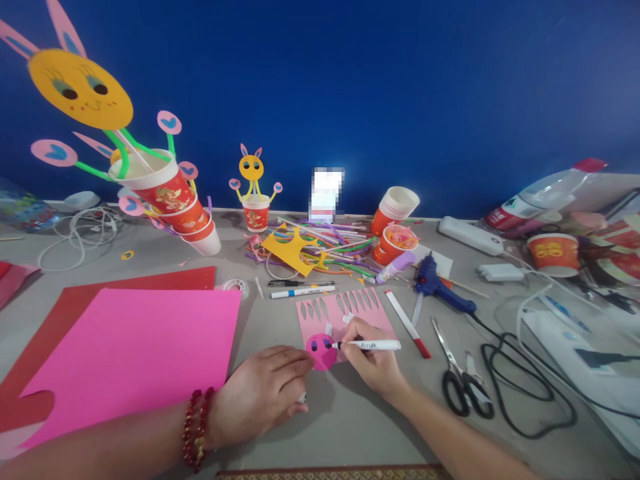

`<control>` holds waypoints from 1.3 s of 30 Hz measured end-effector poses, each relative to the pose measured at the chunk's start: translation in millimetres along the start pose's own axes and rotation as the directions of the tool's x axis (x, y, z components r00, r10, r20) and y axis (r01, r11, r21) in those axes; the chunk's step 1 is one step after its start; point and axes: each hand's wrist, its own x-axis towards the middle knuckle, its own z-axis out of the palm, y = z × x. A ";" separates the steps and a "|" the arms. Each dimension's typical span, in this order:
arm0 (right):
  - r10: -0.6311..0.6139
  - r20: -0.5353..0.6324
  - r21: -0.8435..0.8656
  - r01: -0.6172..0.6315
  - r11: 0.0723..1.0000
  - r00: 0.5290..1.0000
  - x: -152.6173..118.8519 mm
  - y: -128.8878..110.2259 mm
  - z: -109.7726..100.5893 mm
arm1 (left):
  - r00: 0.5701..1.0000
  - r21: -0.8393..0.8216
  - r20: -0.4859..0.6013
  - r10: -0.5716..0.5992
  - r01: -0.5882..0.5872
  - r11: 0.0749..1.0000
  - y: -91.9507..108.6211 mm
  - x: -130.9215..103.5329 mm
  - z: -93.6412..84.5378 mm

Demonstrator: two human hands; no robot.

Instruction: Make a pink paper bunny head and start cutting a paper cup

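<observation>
A small bright pink paper circle (pixel 325 359) with two drawn eyes lies on a light pink sheet (pixel 309 319) cut with leaf-shaped holes. In my right hand (pixel 373 360) is a white acrylic marker (pixel 380 345), its dark tip at the circle's right eye. My left hand (pixel 267 387), wearing red bead bracelets (pixel 197 427), holds the circle's left edge with its fingertips pressed together. Under those fingers a small whitish end of something shows, too hidden to name. Just above the sheet rest a blue-marked white marker (pixel 303 292) and a black pen (pixel 300 283).
Pink card (pixel 150 347) over red card (pixel 200 277) lies left. Right are a red-capped marker (pixel 407 323), scissors (pixel 457 373) and a glue gun (pixel 440 283) with its cable. Behind stand paper cups (pixel 395 207), pipe cleaners (pixel 345 240) and bunny-faced cup figures (pixel 255 210).
</observation>
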 end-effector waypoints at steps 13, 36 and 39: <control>0.006 -0.005 0.016 -0.006 1.000 1.000 -0.2 -0.5 -0.5 | 1.000 0.001 0.010 0.007 -0.007 1.000 -0.7 -0.4 0.9; -0.021 -0.021 0.026 0.022 0.999 1.000 -0.1 1.0 -0.5 | 1.000 0.011 -0.006 0.007 -0.007 1.000 -0.2 -1.5 1.6; -0.020 -0.022 0.017 0.020 1.000 1.000 0.2 0.7 -0.4 | 1.000 0.008 -0.006 0.006 -0.006 1.000 -0.1 -1.6 1.2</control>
